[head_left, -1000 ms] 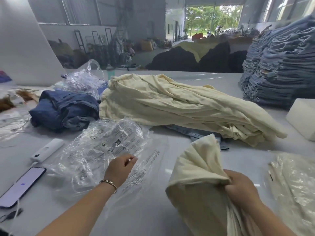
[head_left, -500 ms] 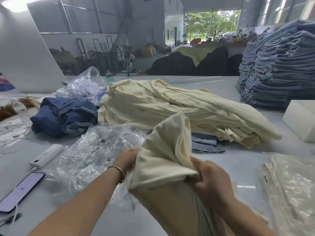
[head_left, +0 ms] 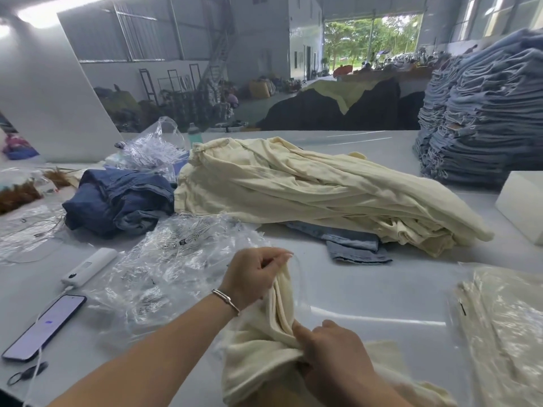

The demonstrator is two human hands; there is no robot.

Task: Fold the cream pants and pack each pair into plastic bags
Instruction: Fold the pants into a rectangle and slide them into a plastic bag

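Your folded cream pants [head_left: 264, 342] are between your two hands, just in front of the big cream pile [head_left: 308, 189]. Their long axis runs from you toward that pile. Your left hand [head_left: 252, 274] is at the far end, fingers curled and pinching the cloth top, perhaps also the mouth of the clear plastic bag [head_left: 301, 289]; I cannot tell this. Your right hand [head_left: 332, 351] is nearer to you and grips the bundle low. The cloth looks soft, thick and creased.
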